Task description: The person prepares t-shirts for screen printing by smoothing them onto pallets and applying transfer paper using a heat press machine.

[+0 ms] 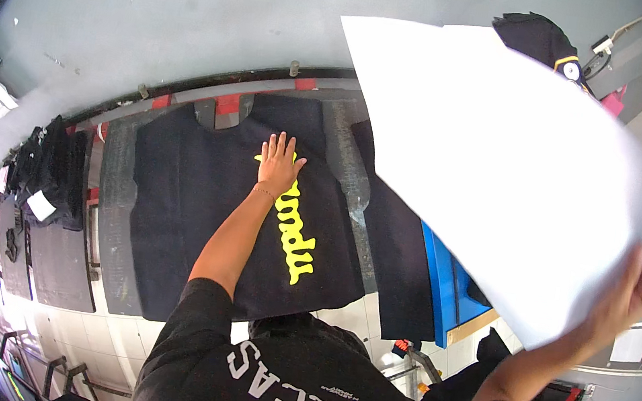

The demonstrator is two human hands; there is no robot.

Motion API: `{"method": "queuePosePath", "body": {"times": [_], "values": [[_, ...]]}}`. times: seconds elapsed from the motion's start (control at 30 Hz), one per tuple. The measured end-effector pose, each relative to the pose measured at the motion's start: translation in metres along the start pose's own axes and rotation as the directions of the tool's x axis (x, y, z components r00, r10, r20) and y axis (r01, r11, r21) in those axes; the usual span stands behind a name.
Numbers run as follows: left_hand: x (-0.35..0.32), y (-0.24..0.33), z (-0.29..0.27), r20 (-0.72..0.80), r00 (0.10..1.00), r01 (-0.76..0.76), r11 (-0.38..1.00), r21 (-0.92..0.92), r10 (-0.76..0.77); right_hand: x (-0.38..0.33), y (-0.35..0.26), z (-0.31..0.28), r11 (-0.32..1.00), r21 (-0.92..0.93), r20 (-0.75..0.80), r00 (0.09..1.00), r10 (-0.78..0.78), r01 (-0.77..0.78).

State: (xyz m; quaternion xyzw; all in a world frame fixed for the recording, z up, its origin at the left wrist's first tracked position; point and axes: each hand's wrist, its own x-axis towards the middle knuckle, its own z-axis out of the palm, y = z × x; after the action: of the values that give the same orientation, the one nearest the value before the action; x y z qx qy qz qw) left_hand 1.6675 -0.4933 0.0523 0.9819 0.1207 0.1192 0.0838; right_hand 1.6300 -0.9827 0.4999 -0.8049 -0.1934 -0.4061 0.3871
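Note:
A black T-shirt front panel (195, 200) lies flat on a dark board (113, 254) in front of me, its neckline at the far edge. Bright yellow lettering (292, 233) runs down its right part. My left hand (280, 164) rests flat on the panel over the far end of the lettering, fingers stretched out and covering some of it. On the right, my right hand (620, 301) grips the near right edge of a large white sheet (497, 159), which is raised and slightly blurred. The sheet hides much of what lies behind it.
Another black fabric piece (401, 268) lies to the right, beside a blue box-like frame (439, 289). Dark garments (57, 174) are heaped on the left, by a row of boards (61, 264). A black cloth (533, 34) shows behind the sheet. A grey wall (223, 17) stands beyond.

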Motion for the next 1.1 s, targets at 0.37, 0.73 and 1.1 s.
{"method": "queuePosePath", "body": {"times": [0.37,0.73,1.1], "values": [[0.131,-0.006,0.022,0.081,0.994,0.083,0.996,-0.041,-0.079,-0.178,0.000,-0.287,0.660,-0.444,-0.172,0.781,0.601,-0.606],[0.189,-0.008,0.038,-0.009,0.991,0.120,0.921,-0.371,-0.133,-0.233,-0.012,-0.326,0.859,-0.414,0.226,0.880,0.417,-0.301],[0.136,0.031,0.052,-0.242,0.965,-0.192,0.894,-0.404,0.097,-0.271,-0.025,-0.375,0.235,-0.528,-0.368,0.469,0.803,-0.816]]}}
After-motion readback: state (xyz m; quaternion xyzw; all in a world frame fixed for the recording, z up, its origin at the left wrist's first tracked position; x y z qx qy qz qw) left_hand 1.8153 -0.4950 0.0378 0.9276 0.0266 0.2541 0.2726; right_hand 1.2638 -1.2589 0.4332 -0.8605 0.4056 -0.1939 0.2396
